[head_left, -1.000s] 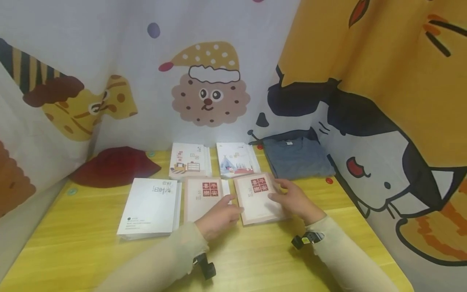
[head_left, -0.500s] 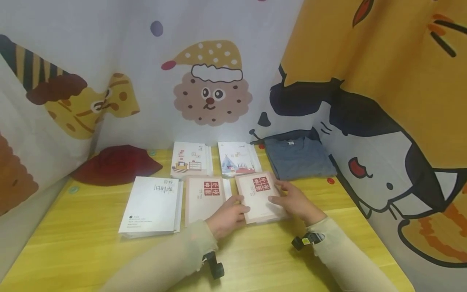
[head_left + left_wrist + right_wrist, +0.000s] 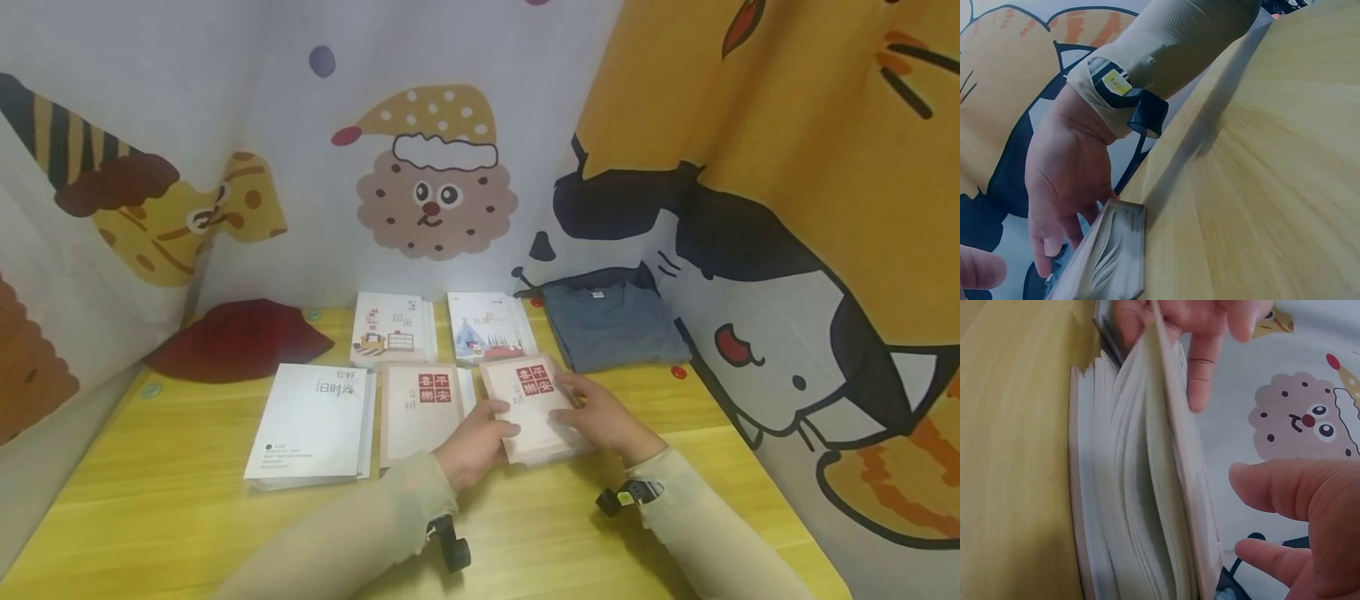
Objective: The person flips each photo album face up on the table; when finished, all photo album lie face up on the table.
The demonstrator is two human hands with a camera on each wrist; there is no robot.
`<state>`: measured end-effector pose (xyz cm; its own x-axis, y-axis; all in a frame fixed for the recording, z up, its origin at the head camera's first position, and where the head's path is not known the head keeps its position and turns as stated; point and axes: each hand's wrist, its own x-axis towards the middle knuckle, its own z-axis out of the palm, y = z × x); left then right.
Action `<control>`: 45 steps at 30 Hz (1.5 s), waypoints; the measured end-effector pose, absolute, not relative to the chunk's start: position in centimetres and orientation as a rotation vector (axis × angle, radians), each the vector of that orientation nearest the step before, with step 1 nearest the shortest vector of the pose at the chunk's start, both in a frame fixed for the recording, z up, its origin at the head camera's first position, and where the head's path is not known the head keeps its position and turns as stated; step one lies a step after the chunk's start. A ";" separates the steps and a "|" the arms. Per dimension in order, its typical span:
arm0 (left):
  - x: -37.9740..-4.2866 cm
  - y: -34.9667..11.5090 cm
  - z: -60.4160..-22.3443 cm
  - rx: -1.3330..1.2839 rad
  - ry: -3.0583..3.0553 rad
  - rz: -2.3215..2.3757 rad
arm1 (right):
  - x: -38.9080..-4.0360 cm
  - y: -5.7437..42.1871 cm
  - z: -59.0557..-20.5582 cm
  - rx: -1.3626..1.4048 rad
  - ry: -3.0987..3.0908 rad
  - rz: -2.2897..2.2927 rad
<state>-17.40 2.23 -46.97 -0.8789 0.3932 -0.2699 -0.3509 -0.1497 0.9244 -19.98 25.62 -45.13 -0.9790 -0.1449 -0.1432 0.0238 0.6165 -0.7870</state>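
Observation:
A beige-bordered book with a red four-square stamp of characters lies on the yellow table, tilted slightly, its white pages fanned apart in the right wrist view. My left hand grips its left edge; in the right wrist view those fingers sit on both sides of the lifted cover. At the right edge my right hand has thumb and fingers extended; its thumb stands apart from the cover in the right wrist view. A matching book lies just left of my left hand.
A white book lies at the left. Two illustrated books, one with a cabinet drawing and one with a tent drawing, stand in the back row. A dark red hat and folded blue-grey shirt flank them before a printed curtain.
My left hand has moved right, from beside the matching book onto the left edge of the stamped book. That book has shifted and turned slightly; my right hand stays at its right edge.

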 end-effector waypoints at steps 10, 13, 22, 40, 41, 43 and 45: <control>-16.9 2.4 -46.8 0.032 1.750 2.041 | -20.1 26.0 -45.4 -0.082 2.648 -1.284; -16.9 2.5 -46.8 0.024 1.726 2.086 | -20.0 25.9 -45.3 -0.097 2.652 -1.285; -17.3 2.9 -47.1 0.016 1.710 2.092 | -20.1 26.0 -45.4 -0.096 2.650 -1.286; -17.5 3.1 -46.9 -0.042 1.746 2.089 | -20.4 26.5 -45.7 -0.145 2.644 -1.259; -17.5 3.1 -46.8 -0.041 1.726 2.100 | -20.4 26.5 -45.8 -0.146 2.649 -1.252; -17.5 3.1 -46.8 -0.040 1.707 2.110 | -20.4 26.6 -45.9 -0.133 2.645 -1.253; -17.5 3.1 -46.9 -0.043 1.706 2.111 | -20.4 26.6 -45.9 -0.124 2.639 -1.258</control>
<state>-17.48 3.13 -46.86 -0.9096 0.3034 -0.2839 -0.3413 -0.1557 0.9270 -20.42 26.64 -45.90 -0.9733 -0.1674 -0.1570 0.0166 0.6310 -0.7756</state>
